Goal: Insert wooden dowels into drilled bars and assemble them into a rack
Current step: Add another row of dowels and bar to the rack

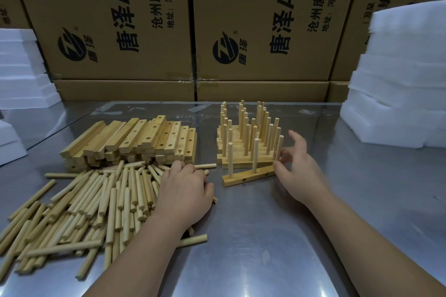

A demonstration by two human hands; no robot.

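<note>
Stock at my bench, largest first.

1. Cardboard cartons, stacked as a wall beyond both hands.
2. Steel table under both forearms.
3. White foam blocks, piled far out past my right hand; more off past my left.
4. Loose dowels, a large heap under and outward of my left hand: plenty not yet fitted.
5. Bare drilled bars, stacked just beyond my left hand. None of these has a dowel in it.
6. Doweled bars, several rows standing pegs-up, just beyond my right fingertips. Done, by my reckoning.
7. Current bar, between my hands, two pegs upright, side holes open.
8. End dowel, at my right fingertips.
9. Left hand, fingers curled down into the heap; grip unclear.
10. Right hand, fingers loosely spread at that dowel; pinch unclear, blurred.

Judged early to midway; rack joining not begun.
</note>
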